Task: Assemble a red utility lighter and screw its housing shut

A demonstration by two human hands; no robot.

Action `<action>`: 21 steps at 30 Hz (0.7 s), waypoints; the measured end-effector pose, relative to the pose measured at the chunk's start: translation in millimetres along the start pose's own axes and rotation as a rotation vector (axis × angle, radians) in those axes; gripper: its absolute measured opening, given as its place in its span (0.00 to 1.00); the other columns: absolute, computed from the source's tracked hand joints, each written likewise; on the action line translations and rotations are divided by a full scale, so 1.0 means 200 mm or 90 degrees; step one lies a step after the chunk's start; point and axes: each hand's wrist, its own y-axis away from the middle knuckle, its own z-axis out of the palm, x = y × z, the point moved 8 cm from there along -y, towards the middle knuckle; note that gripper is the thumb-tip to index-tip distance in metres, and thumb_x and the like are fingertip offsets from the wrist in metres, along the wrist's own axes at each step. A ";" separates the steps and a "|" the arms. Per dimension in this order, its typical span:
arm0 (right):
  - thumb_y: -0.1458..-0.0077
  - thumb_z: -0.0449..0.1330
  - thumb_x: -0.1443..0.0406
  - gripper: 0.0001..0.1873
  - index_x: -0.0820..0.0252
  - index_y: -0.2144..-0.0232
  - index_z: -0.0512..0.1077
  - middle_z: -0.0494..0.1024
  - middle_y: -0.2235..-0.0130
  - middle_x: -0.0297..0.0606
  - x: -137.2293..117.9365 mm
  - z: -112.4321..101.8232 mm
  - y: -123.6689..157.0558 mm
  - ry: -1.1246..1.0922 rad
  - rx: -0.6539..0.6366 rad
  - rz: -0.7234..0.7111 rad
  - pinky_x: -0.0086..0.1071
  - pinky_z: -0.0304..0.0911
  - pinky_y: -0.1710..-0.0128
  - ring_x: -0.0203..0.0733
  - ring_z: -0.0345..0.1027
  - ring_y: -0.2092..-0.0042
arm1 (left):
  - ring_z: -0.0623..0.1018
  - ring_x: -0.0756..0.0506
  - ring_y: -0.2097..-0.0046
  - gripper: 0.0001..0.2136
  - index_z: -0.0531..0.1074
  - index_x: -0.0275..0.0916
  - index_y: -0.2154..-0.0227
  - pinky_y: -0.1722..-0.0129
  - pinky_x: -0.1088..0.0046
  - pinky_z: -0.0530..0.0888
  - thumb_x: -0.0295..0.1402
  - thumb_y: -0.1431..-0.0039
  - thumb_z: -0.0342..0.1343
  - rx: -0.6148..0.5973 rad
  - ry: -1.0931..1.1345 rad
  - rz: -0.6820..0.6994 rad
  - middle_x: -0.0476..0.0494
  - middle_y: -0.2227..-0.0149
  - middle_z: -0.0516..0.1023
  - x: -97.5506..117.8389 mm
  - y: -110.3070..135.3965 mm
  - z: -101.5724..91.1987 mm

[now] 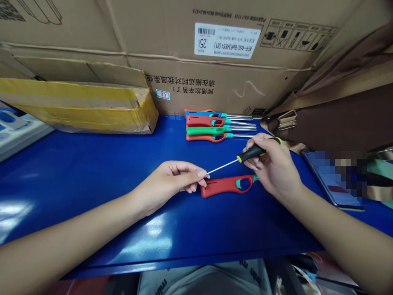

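head view, centre of the frame: right hand [274, 166] closed around the black-and-yellow handle of a screwdriver [245, 156], thin metal shaft slanting down toward the left. left hand [172, 180] just left of centre, fingertips [202, 174] pinched together at the shaft's tip, touching it, other fingers curled under. directly below the shaft, flat on the blue table [92, 172], a red lighter [225, 185] with a teal trigger, butt end just under the left fingertips, nozzle end hidden behind the right hand; cannot tell whether either hand presses on it.

upper centre, against the back of the table: a row of lighters [211, 125] in red, blue and green, lying side by side with metal nozzles pointing right, well apart from the red one in front.

upper left: a low carton wrapped in yellow tape [76, 106], resting on the table. across the top of the frame: a large cardboard box [172, 49] with a white barcode label [226, 40] and printed characters upside down.

right edge: a brown bag [344, 114] with a metal buckle, and in front of it a phone [331, 180], screen blurred, lying just beside the right wrist.

bottom centre, below the table edge: a strip of light fabric with dark lettering, too cropped to read.
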 end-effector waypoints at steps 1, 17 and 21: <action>0.50 0.68 0.63 0.10 0.57 0.79 0.73 0.68 0.77 0.30 -0.01 0.00 0.00 0.004 0.002 -0.008 0.28 0.45 0.82 0.28 0.49 0.80 | 0.72 0.55 0.72 0.11 0.84 0.37 0.69 0.70 0.79 0.69 0.40 0.47 0.73 0.007 -0.005 0.006 0.46 0.69 0.84 0.00 0.00 -0.01; 0.48 0.66 0.63 0.11 0.58 0.80 0.73 0.64 0.80 0.29 -0.06 -0.01 -0.01 0.008 -0.008 -0.053 0.30 0.39 0.82 0.28 0.48 0.82 | 0.76 0.53 0.72 0.04 0.85 0.39 0.69 0.69 0.79 0.73 0.33 0.42 0.68 -0.067 -0.145 0.038 0.47 0.71 0.85 0.04 0.01 0.06; 0.48 0.66 0.64 0.11 0.58 0.80 0.72 0.65 0.80 0.30 -0.07 0.00 0.00 0.016 -0.017 -0.069 0.30 0.40 0.82 0.27 0.48 0.82 | 0.77 0.53 0.71 0.03 0.85 0.39 0.70 0.69 0.81 0.73 0.31 0.41 0.67 -0.077 -0.147 0.034 0.48 0.71 0.85 0.04 0.01 0.07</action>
